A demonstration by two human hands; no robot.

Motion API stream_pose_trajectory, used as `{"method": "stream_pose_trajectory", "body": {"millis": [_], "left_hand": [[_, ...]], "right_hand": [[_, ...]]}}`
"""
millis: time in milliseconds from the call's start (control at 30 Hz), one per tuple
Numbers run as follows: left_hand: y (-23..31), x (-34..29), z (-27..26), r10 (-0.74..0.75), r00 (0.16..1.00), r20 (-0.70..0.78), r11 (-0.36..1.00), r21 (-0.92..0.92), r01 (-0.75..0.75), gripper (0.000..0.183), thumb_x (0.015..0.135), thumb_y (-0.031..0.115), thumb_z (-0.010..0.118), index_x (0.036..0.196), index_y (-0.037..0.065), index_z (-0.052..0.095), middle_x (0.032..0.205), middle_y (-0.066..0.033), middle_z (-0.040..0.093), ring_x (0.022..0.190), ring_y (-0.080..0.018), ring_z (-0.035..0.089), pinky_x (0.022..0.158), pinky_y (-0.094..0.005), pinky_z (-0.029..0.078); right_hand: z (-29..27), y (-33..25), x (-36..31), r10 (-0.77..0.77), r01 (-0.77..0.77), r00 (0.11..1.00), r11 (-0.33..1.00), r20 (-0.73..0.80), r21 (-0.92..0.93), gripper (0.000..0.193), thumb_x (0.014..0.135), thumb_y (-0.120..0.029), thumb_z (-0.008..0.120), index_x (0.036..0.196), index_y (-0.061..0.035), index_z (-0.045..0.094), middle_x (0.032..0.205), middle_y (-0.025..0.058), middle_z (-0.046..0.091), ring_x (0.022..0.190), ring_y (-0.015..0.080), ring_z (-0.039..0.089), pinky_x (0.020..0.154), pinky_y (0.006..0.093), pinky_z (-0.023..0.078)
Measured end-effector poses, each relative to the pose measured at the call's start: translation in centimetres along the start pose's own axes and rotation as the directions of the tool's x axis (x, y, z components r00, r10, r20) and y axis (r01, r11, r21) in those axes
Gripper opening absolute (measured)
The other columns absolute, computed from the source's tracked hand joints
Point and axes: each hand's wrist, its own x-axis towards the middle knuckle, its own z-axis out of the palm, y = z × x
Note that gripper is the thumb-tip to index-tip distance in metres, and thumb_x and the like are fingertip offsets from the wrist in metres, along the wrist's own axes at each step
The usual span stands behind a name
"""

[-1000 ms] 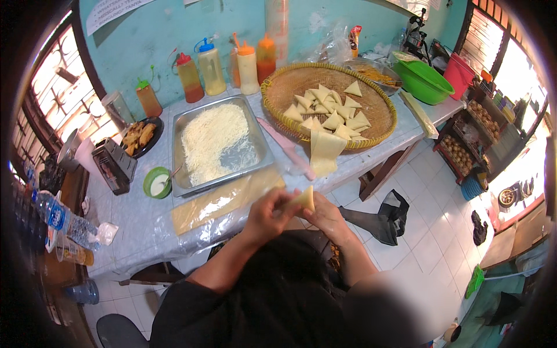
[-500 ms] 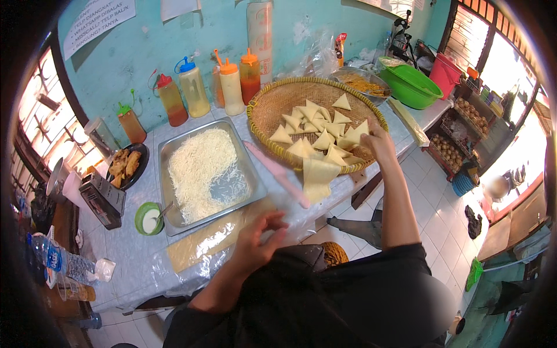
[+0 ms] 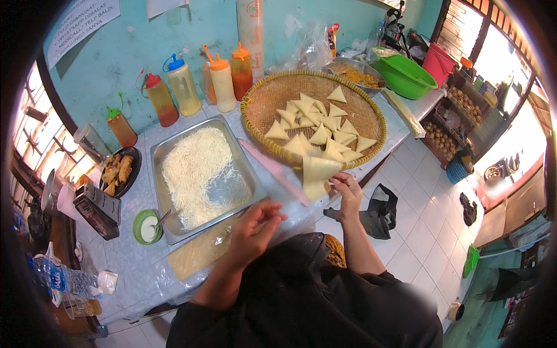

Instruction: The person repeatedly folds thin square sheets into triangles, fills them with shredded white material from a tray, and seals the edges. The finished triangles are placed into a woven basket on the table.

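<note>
My right hand (image 3: 347, 194) is at the near table edge, its fingertips pinching the right edge of pale pastry sheets (image 3: 319, 173). Those sheets lie partly over the near rim of the round woven tray (image 3: 272, 93), which holds several folded triangular pastries (image 3: 320, 135). My left hand (image 3: 254, 231) hovers over a plastic-wrapped pale strip (image 3: 200, 252), fingers loosely bent and apart, with nothing seen in them. Just beyond it stands a metal tray (image 3: 250, 188) of white shreds (image 3: 194, 168). Between the two trays lies a pink flat-bladed tool (image 3: 270, 168).
Squeeze bottles (image 3: 184, 90) line the wall. At left are a green bowl (image 3: 145, 227) of white paste with a spoon, a black plate (image 3: 135, 174) of fried pieces, a dark box (image 3: 98, 210) and a water bottle (image 3: 72, 275). A green basin (image 3: 409, 78) stands at back right.
My right hand has left the far right of the woven tray, come down toward me and reached the pastry sheets. My left hand has barely shifted. The view has turned slightly.
</note>
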Motion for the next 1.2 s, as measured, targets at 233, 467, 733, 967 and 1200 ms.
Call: {"method": "stream_pose_trajectory", "body": {"millis": [233,467,733,967,1200], "left_hand": [[0.3,-2.0,0.8,-0.019,0.998,0.068,0.999,0.04,0.017,0.024,0.088,0.003,0.055,0.111,0.001,0.053,0.095,-0.0085,0.062,0.093,-0.0139,0.061,0.082,-0.0262,0.047],[1.0,-4.7,1.5,-0.037,0.998,0.058,0.999,0.023,0.036,0.023,0.089,0.005,0.054,0.112,0.0,0.052,0.095,-0.0092,0.062,0.092,-0.0134,0.06,0.081,-0.0254,0.047],[-0.1,-6.8,1.7,-0.123,0.985,0.121,0.992,0.006,0.123,0.023,0.091,0.008,0.053,0.112,0.001,0.052,0.099,-0.0083,0.06,0.096,-0.0138,0.058,0.086,-0.0266,0.044],[-1.0,-2.4,2.3,-0.36,0.88,0.311,0.833,-0.318,0.453,0.048,0.096,0.036,0.037,0.123,-0.004,0.045,0.117,-0.0178,0.055,0.112,-0.0271,0.052,0.097,-0.0366,0.04],[-3.6,3.4,6.0,-0.099,0.77,0.63,0.378,-0.692,0.615,0.073,0.089,0.051,0.041,0.131,-0.008,0.035,0.134,-0.0231,0.041,0.123,-0.0337,0.042,0.106,-0.044,0.029]], "right_hand": [[1.2,-0.8,-1.7,-0.004,0.013,0.999,0.98,-0.047,0.2,0.033,0.077,-0.006,0.053,0.109,0.0006,0.049,0.097,0.0094,0.058,0.086,0.0179,0.058,0.082,0.0308,0.045],[0.8,-0.7,-3.4,0.079,-0.076,0.997,0.972,-0.005,0.224,0.04,0.074,-0.013,0.059,0.111,-0.003,0.048,0.09,0.0075,0.058,0.082,0.0161,0.054,0.076,0.0288,0.041],[0.8,-3.5,-1.1,0.235,-0.228,0.932,0.972,0.276,-0.058,0.042,0.074,-0.014,0.061,0.113,0.0006,0.054,0.1,0.0086,0.062,0.086,0.0183,0.059,0.078,0.0312,0.045],[1.5,-8.7,-4.1,0.161,-0.439,0.856,0.729,0.492,0.526,0.04,0.087,-0.01,0.05,0.123,0.0054,0.042,0.114,0.0175,0.057,0.1,0.0261,0.061,0.088,0.0385,0.052],[-0.7,-9.3,-13.6,0.357,-0.603,0.738,0.73,0.573,0.321,0.04,0.086,-0.009,0.052,0.122,0.0051,0.043,0.107,0.0138,0.06,0.09,0.0232,0.064,0.08,0.0333,0.053]]}}
